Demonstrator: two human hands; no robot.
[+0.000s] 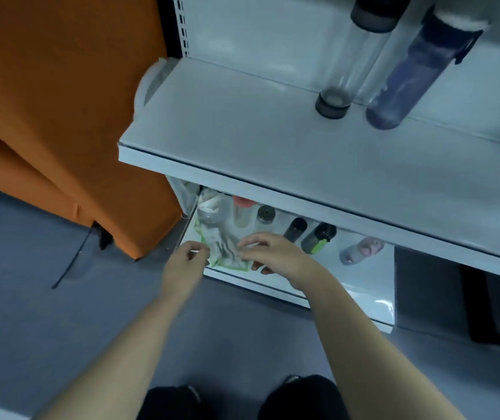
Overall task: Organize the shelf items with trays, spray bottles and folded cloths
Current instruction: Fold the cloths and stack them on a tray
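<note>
A grey patterned cloth with a green border point(223, 247) lies at the left front of the bottom shelf point(364, 286). My left hand point(185, 265) pinches its left edge with curled fingers. My right hand point(276, 253) grips its right side, fingers curled over the fabric. Behind the cloth stands a clear bottle point(212, 210), partly hidden under the upper shelf.
Small bottles point(295, 228) and a green-and-black one point(318, 237) stand in a row on the bottom shelf, with a pale purple object point(360, 250) lying to the right. On the upper shelf point(242, 137) stand a clear tumbler point(345, 68) and a purple bottle point(409, 77). An orange cover point(60, 116) hangs at left.
</note>
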